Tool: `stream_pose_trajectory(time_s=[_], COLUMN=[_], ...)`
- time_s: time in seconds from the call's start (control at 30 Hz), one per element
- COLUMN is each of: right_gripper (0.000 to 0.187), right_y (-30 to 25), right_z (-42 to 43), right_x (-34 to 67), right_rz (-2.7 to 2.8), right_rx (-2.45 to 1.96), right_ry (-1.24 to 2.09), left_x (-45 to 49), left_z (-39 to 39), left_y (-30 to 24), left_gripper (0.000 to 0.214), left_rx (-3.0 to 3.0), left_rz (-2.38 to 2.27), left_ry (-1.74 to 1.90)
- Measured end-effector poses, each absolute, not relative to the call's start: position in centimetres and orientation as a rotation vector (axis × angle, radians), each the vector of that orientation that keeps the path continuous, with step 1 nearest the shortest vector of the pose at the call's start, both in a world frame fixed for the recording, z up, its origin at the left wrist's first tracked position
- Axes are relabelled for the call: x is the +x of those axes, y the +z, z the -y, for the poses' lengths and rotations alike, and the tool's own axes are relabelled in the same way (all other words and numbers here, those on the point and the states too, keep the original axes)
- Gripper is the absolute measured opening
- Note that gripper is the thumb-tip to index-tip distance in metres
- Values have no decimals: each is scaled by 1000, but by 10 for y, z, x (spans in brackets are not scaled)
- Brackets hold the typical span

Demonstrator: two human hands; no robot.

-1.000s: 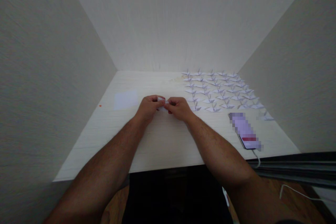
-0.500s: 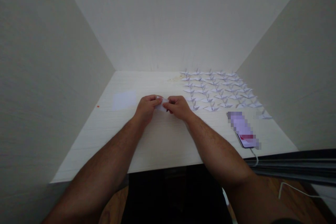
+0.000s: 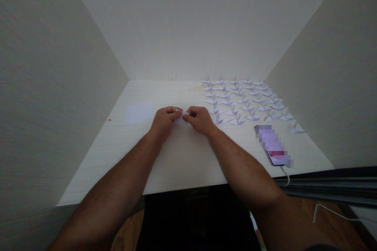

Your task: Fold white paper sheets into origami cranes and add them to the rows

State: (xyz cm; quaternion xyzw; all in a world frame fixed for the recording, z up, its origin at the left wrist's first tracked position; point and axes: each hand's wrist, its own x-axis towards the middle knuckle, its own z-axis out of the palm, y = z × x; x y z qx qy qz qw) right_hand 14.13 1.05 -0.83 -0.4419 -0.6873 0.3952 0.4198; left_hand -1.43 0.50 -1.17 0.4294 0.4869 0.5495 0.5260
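My left hand (image 3: 164, 120) and my right hand (image 3: 199, 119) meet over the middle of the pale desk (image 3: 182, 157). Both pinch a small folded piece of white paper (image 3: 181, 118) held between them, just above the desk top. Fingers of both hands are curled around the paper, which is mostly hidden by them. A flat square sheet of white paper (image 3: 139, 112) lies on the desk just left of my left hand.
Several rows of folded white paper cranes (image 3: 246, 100) stand on the desk at the back right. A phone (image 3: 273, 146) with a cable lies near the right front edge. Walls close in the desk on the left, back and right.
The hands stay together on the folded paper with only slight finger shifts. The view has drifted a little.
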Motion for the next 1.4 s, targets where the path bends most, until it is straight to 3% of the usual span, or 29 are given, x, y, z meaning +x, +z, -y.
stream_pose_trajectory(time_s=[0.33,0.83,1.13,1.4], right_gripper=[24,26,19,16], right_y=[-12,-9,-10,-9], right_z=[-16,-17,-17,-16], right_x=[143,142,142,145], right_rz=[1565,1621,1503,1506], right_rx=[-1134,-1122,-1087,-1109], right_ry=[1164,1088,1226,1348], left_x=[-13,-13,-10,-16], left_z=[-2,-5,-6,-4], left_y=[-5,-11,-6,-11], left_gripper=[19,19,9,26], left_rx=[959,919,829,999], left_rz=[-1112,-1130,-1023,-1010], left_ry=[1262,1442,1426,1198])
